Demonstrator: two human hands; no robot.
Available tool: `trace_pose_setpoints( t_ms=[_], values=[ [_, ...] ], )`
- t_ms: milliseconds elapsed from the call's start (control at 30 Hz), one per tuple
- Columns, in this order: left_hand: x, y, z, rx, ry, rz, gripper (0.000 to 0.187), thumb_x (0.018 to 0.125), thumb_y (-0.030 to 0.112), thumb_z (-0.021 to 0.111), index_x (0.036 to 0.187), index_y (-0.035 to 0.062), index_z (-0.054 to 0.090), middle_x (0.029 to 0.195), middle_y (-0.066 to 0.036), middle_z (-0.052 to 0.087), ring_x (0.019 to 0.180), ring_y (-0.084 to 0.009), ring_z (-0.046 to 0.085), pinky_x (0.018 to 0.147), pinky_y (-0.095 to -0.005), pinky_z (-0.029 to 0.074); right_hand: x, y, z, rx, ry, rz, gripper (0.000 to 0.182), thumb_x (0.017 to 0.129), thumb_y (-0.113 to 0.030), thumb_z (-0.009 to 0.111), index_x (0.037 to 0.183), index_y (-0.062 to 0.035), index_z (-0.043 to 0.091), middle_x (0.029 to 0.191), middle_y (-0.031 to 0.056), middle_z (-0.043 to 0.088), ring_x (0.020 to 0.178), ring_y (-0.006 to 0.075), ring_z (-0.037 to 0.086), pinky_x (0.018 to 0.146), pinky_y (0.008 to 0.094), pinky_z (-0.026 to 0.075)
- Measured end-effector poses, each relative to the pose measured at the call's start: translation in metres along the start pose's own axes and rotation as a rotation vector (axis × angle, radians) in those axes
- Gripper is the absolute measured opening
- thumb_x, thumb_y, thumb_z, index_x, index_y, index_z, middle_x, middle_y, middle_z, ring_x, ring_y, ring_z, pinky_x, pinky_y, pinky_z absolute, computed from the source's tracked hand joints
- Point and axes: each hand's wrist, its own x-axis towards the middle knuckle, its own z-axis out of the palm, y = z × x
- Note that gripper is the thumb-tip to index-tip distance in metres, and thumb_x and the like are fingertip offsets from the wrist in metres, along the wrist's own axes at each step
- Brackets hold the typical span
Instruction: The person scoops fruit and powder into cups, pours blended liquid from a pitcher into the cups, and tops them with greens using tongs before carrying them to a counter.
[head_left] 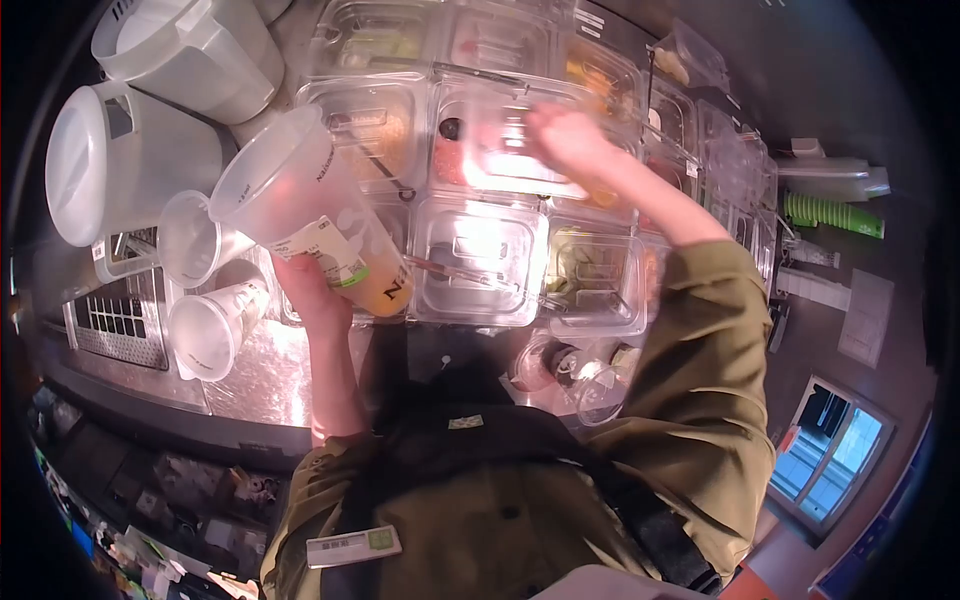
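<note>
My left hand (314, 290) is wrapped round a clear plastic cup (355, 215). The cup is tilted, carries a white printed label (322, 250) with a green stripe, and has something orange-yellow at its base. My right hand (568, 145), fingers closed and slightly blurred, is at a clear plastic lid (500, 165) over a food container. The lid looks shifted off its container, baring red contents (449, 160) and a dark round thing (450, 129) at the left. How the fingers meet the lid is partly smeared.
More lidded containers (475, 255) stand in rows, with tongs (465, 272) lying across some. Large white jugs (150, 165) and two clear cups (215, 325) are at the left. A drip grate (120, 320) lies beyond them. Green stacked cups (835, 213) are at the right.
</note>
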Motion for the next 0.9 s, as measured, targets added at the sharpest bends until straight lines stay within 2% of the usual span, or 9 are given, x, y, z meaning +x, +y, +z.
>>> trace_pose_setpoints(
  t_ms=[133, 333, 400, 433, 533, 567, 667, 800, 900],
  values=[
    [0.003, 0.001, 0.002, -0.079, 0.006, -0.017, 0.074, 0.076, 0.055, 0.052, 0.12, -0.0014, 0.03, 0.107, -0.01, 0.047, 0.095, -0.0165, 0.05, 0.078, -0.0294, 0.043, -0.085, 0.047, 0.014, -0.015, -0.196, 0.249, 0.027, 0.07, -0.013, 0.059, 0.094, -0.0008, 0.055, 0.088, 0.0128, 0.055, 0.081, 0.027, 0.056, 0.068, 0.0347, 0.048],
    [0.005, -0.001, 0.007, -0.056, -0.046, -0.033, 0.076, 0.075, 0.055, 0.053, 0.12, -0.0015, 0.031, 0.107, -0.01, 0.046, 0.094, -0.0161, 0.048, 0.079, -0.0288, 0.041, -0.032, -0.026, -0.011, 0.114, 0.181, 0.023, 0.022, 0.075, -0.022, 0.056, 0.086, -0.0022, 0.056, 0.08, 0.0107, 0.056, 0.078, 0.0265, 0.056, 0.064, 0.0353, 0.047],
    [0.006, -0.003, 0.007, -0.046, -0.049, -0.013, 0.075, 0.075, 0.054, 0.053, 0.12, -0.0015, 0.031, 0.107, -0.01, 0.046, 0.096, -0.0162, 0.047, 0.08, -0.0292, 0.04, 0.002, -0.062, 0.005, 0.185, 0.105, 0.201, 0.028, 0.079, -0.027, 0.053, 0.084, 0.0005, 0.054, 0.076, 0.0141, 0.059, 0.078, 0.0284, 0.057, 0.063, 0.0375, 0.047],
    [0.005, -0.001, 0.007, -0.025, -0.027, -0.017, 0.074, 0.075, 0.054, 0.053, 0.12, -0.0016, 0.032, 0.108, -0.01, 0.045, 0.096, -0.0161, 0.047, 0.081, -0.0293, 0.039, 0.018, -0.068, 0.01, 0.267, -0.207, 0.344, 0.023, 0.079, -0.019, 0.05, 0.088, 0.0017, 0.054, 0.078, 0.0167, 0.059, 0.075, 0.0292, 0.059, 0.059, 0.0389, 0.048],
    [0.004, 0.005, -0.002, 0.023, 0.008, -0.011, 0.07, 0.077, 0.05, 0.053, 0.119, -0.0018, 0.032, 0.109, -0.009, 0.045, 0.097, -0.0162, 0.046, 0.083, -0.0295, 0.037, 0.03, -0.058, 0.023, 0.247, -0.24, 0.381, 0.022, 0.075, -0.01, 0.048, 0.093, 0.0005, 0.056, 0.079, 0.017, 0.059, 0.073, 0.0287, 0.06, 0.056, 0.0388, 0.049],
    [0.003, 0.004, -0.007, 0.022, -0.004, 0.001, 0.069, 0.078, 0.048, 0.053, 0.12, -0.0018, 0.032, 0.11, -0.01, 0.045, 0.097, -0.0163, 0.046, 0.083, -0.0294, 0.037, 0.021, -0.054, 0.025, 0.148, 0.003, 0.259, 0.011, 0.07, -0.009, 0.049, 0.069, -0.002, 0.057, 0.067, 0.0138, 0.059, 0.063, 0.0283, 0.06, 0.055, 0.0385, 0.047],
    [0.001, 0.004, -0.009, 0.036, -0.006, -0.03, 0.062, 0.08, 0.042, 0.052, 0.119, -0.0019, 0.033, 0.11, -0.01, 0.045, 0.098, -0.0162, 0.045, 0.084, -0.0293, 0.036, -0.001, -0.044, 0.022, 0.045, 0.008, 0.011, 0.011, 0.07, -0.009, 0.049, 0.067, -0.0034, 0.057, 0.064, 0.0116, 0.058, 0.06, 0.0274, 0.059, 0.052, 0.0379, 0.046],
    [0.005, -0.003, -0.009, 0.142, -0.029, -0.052, 0.062, 0.081, 0.048, 0.047, 0.118, 0.0, 0.035, 0.104, -0.01, 0.051, 0.093, -0.02, 0.053, 0.077, -0.0325, 0.046, -0.008, -0.059, 0.026, 0.26, 0.039, 0.016, 0.009, 0.068, -0.011, 0.052, 0.066, -0.004, 0.057, 0.062, 0.0104, 0.056, 0.058, 0.027, 0.058, 0.052, 0.0378, 0.046],
    [0.009, 0.011, -0.005, 0.122, -0.125, -0.148, 0.047, 0.08, 0.03, 0.054, 0.112, -0.002, 0.041, 0.097, -0.009, 0.053, 0.087, -0.0155, 0.051, 0.077, -0.0289, 0.04, -0.005, -0.053, 0.013, 0.589, -0.025, 0.198, 0.02, 0.068, -0.008, 0.055, 0.086, -0.0028, 0.062, 0.07, 0.0153, 0.059, 0.063, 0.027, 0.058, 0.057, 0.0347, 0.046]
  ],
)
